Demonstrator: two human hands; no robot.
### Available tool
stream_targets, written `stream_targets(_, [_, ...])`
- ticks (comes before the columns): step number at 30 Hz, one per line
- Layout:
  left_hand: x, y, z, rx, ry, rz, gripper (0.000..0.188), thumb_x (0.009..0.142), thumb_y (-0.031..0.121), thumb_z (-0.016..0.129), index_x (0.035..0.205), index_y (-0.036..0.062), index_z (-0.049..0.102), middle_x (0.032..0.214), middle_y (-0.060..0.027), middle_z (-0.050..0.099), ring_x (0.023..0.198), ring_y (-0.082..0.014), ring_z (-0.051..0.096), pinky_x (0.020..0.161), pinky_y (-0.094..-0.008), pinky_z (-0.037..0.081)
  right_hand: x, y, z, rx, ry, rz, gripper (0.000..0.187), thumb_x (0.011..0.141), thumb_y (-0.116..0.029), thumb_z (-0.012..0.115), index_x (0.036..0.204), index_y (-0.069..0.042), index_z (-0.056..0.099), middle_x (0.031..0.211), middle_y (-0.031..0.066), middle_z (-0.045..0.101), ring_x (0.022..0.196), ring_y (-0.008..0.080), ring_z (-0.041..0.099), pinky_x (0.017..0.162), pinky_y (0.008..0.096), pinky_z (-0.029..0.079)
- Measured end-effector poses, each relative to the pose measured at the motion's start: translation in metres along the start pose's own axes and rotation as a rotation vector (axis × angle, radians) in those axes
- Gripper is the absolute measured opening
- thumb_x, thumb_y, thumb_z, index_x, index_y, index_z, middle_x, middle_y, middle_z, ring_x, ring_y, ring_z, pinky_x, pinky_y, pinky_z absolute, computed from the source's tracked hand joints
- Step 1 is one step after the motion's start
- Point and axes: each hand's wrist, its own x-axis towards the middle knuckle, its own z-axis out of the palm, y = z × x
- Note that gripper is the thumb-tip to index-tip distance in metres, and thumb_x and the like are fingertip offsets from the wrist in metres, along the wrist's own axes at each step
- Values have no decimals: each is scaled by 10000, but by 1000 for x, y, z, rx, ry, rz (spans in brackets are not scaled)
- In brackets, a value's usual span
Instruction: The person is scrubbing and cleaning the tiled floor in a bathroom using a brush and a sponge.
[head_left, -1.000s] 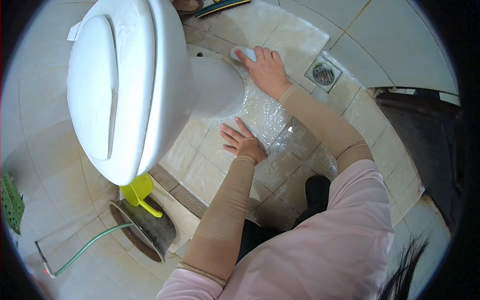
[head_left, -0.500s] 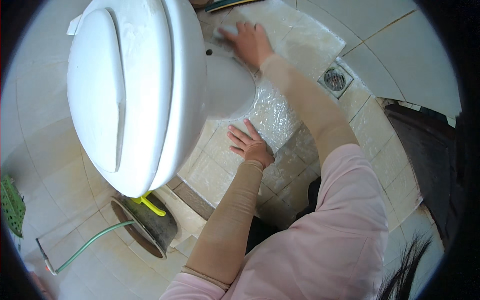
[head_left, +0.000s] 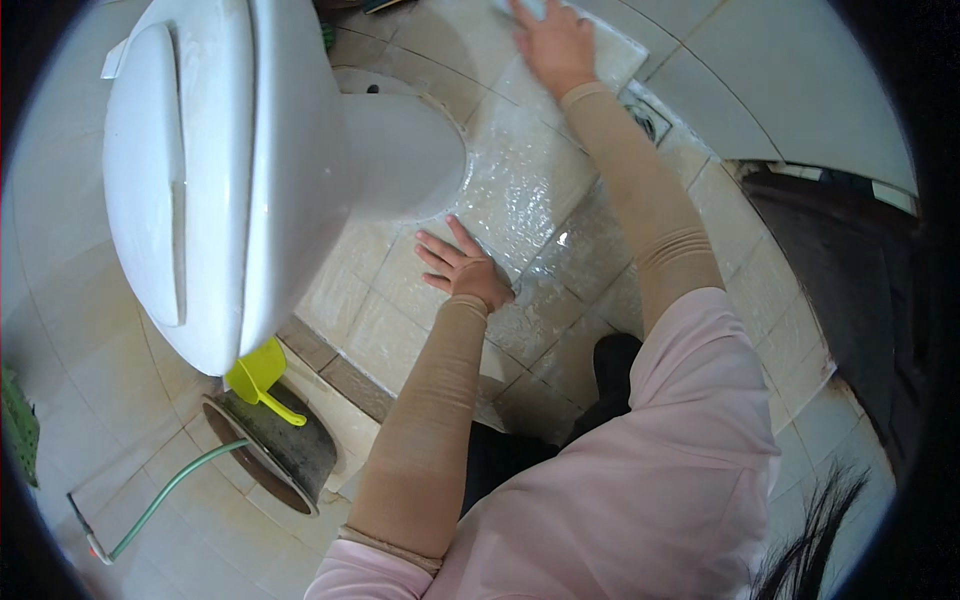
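Note:
My left hand lies flat on the wet tiled floor, its fingers spread, just in front of the base of the white toilet. It holds nothing. My right hand reaches far forward along the floor, past the toilet's base and close to the far wall. Its fingers are closed on a small pale pad-like thing. The picture's top edge cuts this thing off, so its exact kind is unclear. Suds and water shine on the tiles between my two hands.
A floor drain sits beside my right forearm. Left of my left arm, a dark round basin holds a green hose; a yellow scoop rests at its rim. A dark door panel stands at the right.
My right hand has swept right and farther away from the toilet's base with the pale pad-like thing. My left hand stays flat on the floor. The whole view has shifted a little.

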Motion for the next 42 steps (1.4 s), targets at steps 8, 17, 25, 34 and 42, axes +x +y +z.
stream_targets(8, [-1,1,2,51,-11,-20,1576,492,287,917,1382,93,-369,1406,-416,-281,1371,-548,-157,1062,-676,121,-141,25,-81,105,-57,-161,485,839,-264,627,1311,-227,524,1051,138,551,981,303,506,821,427,396])
stream_targets(17, [-4,3,7,57,-7,-9,1567,511,261,915,1375,103,-383,1410,-391,-313,1381,-508,-194,1084,-659,94,-125,90,-23,991,125,1085,680,844,-357,631,1347,-11,332,1207,221,545,1112,383,502,935,447,405])
stream_targets(25, [-1,0,10,62,9,3,1568,503,297,908,1372,67,-377,1402,-419,-291,1375,-544,-149,1059,-675,140,-125,87,25,1142,-71,1280,706,891,-284,596,1362,39,182,1277,274,465,1131,335,516,920,393,440])
stream_targets(34, [-3,1,5,38,-16,8,1564,508,283,907,1371,69,-380,1401,-417,-294,1379,-537,-144,1057,-674,145,-118,86,5,1008,212,1025,697,819,-341,652,1256,63,290,1188,344,531,1037,441,577,956,449,427])
stream_targets(42, [-1,3,5,42,-14,6,1570,506,262,916,1370,66,-379,1397,-419,-296,1379,-540,-138,1054,-673,161,-121,83,6,1036,194,1079,572,886,-266,537,1297,64,314,1264,348,470,1221,461,433,1044,457,343])
